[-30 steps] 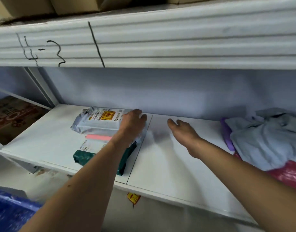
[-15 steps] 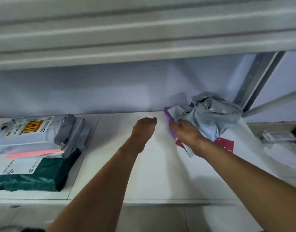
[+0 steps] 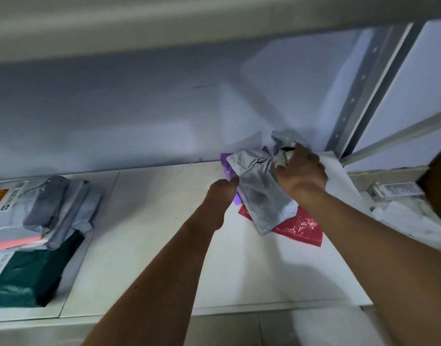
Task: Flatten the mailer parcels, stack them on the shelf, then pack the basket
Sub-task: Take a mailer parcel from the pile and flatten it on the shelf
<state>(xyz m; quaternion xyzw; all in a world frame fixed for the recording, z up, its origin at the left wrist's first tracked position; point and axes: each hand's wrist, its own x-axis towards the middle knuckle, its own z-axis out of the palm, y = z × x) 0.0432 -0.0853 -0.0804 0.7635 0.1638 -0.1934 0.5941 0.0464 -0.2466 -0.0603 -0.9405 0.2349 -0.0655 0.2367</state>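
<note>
A crumpled grey mailer (image 3: 260, 191) lies at the back right of the white shelf (image 3: 149, 245), on top of a purple mailer (image 3: 228, 162) and a red one (image 3: 303, 227). My right hand (image 3: 301, 173) grips the grey mailer's bunched upper end. My left hand (image 3: 220, 192) touches its left edge, with the fingers hidden behind the knuckles. At the left of the shelf stands a stack of flattened parcels: a grey labelled one (image 3: 22, 203) on top, pink and pale layers under it, and a dark green one (image 3: 27, 275) at the bottom.
The upper shelf's beam (image 3: 164, 23) hangs close overhead. A metal upright (image 3: 364, 88) and a diagonal brace (image 3: 399, 138) bound the shelf on the right. Beyond them lie pale bags (image 3: 409, 218) and a brown box corner (image 3: 438, 186).
Both hands have moved right, away from the stack, to the crumpled pile. My right hand went from the pile's front edge up to the grey mailer's bunched end and now grips it.
</note>
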